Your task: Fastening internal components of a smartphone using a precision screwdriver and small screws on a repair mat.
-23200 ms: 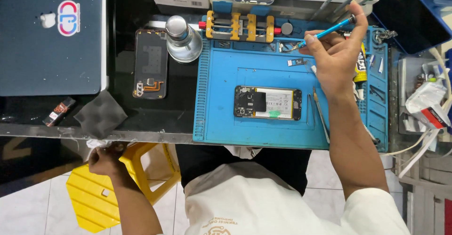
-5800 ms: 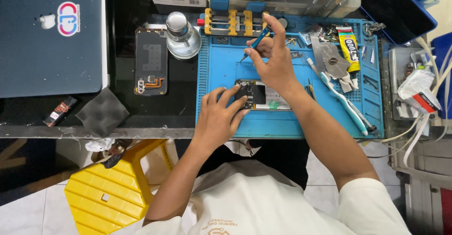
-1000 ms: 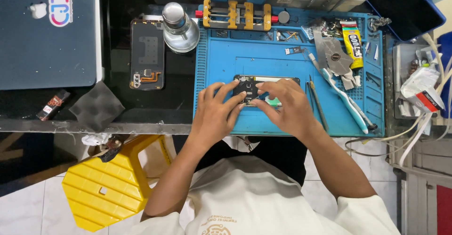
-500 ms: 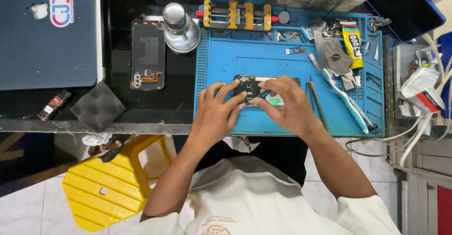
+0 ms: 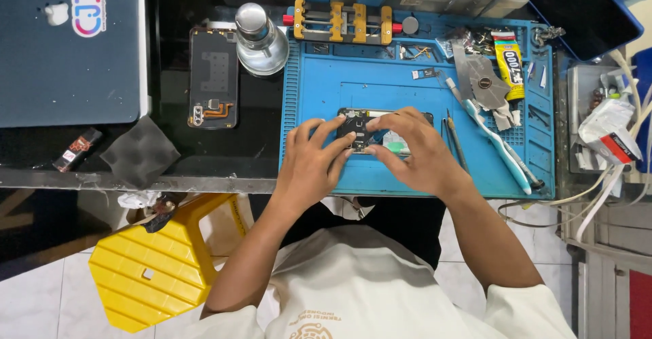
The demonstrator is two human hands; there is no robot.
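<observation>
Your left hand point(image 5: 314, 164) and right hand point(image 5: 415, 150) both rest curled, fingertips pinching the opened phone point(image 5: 358, 127) at frame centre on the blue rubber mat point(image 5: 380, 87). The phone is a flat dark rectangle with exposed black boards. Its long axis runs left-right; 2 hands cover most of it.

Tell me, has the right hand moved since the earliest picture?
Yes. The right hand has come down from the blue mat's top edge to the opened phone at its middle.
</observation>
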